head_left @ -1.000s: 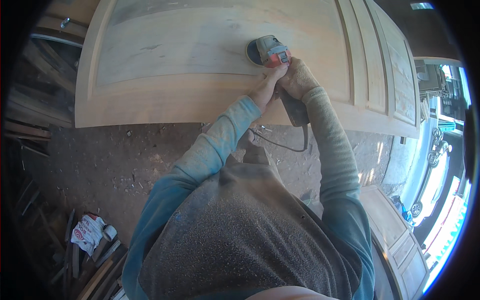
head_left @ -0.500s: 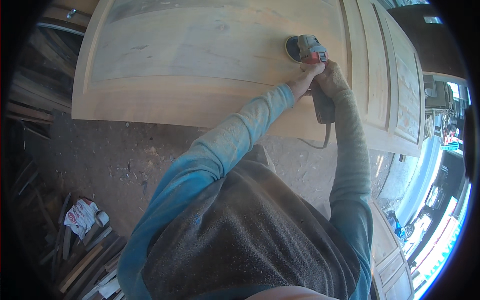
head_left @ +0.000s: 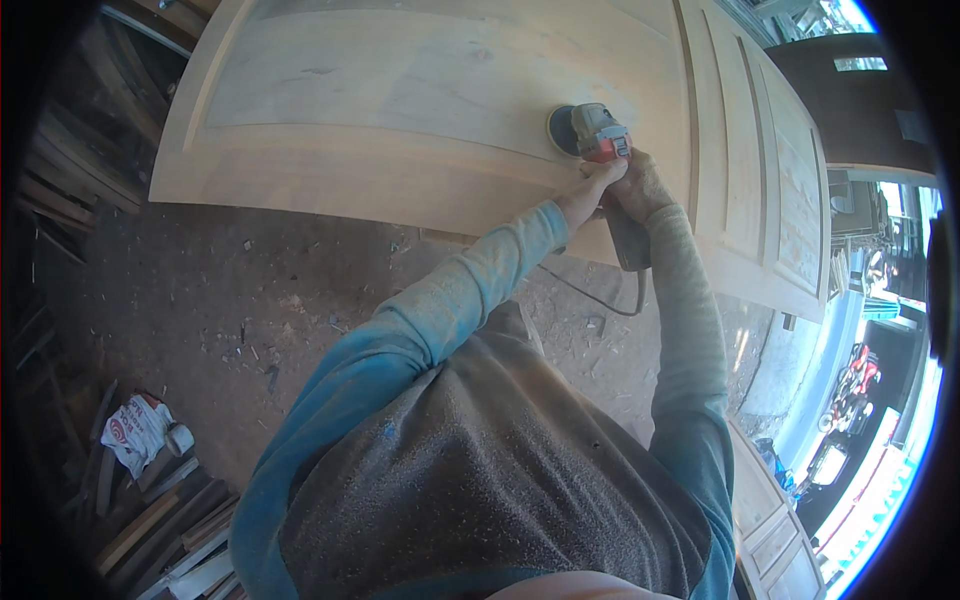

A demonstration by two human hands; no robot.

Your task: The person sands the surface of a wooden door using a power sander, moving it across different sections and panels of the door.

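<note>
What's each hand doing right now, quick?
Left hand: closed, holding the sander just behind its head.
Right hand: closed around the same sander's body.

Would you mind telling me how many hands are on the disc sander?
2: the left hand and, just to its right, the right hand, both gripping the disc sander.

White-and-red sack (head_left: 132, 437) by timber offcuts (head_left: 143, 529), lower left; panelled wooden board (head_left: 768, 512), lower right.
</note>
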